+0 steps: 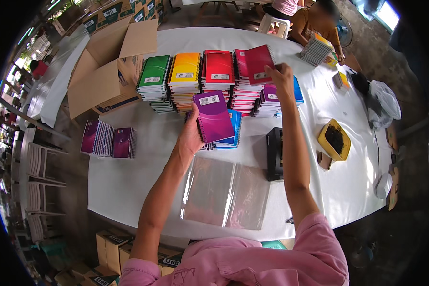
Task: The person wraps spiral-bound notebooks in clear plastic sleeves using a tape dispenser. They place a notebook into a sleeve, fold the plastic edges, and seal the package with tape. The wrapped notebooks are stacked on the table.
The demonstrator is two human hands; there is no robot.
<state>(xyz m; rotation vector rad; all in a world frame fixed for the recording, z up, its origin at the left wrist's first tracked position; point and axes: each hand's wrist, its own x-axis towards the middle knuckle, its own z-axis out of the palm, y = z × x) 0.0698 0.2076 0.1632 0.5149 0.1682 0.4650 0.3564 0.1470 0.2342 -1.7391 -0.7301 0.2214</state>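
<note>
My left hand (189,131) grips a purple spiral notebook (215,119) by its left edge, tilted above the table. Partly behind it shows a blue notebook (236,129); whether that one is held or lying down, I cannot tell. My right hand (281,78) is closed on the lower right corner of a maroon notebook (258,62), raised at an angle over the maroon stack (244,97). Left of it stand stacks of green (155,71), yellow (185,66) and red notebooks (218,66). Purple notebooks (268,97) and a blue stack (298,89) sit by my right wrist.
Clear plastic sleeves (224,190) lie before me, beside a black device (274,155). A yellow tub (345,138) of dark bits is at right. An open carton (100,71) and more purple notebooks (97,137) are at left. Another person (300,24) sits at the far right.
</note>
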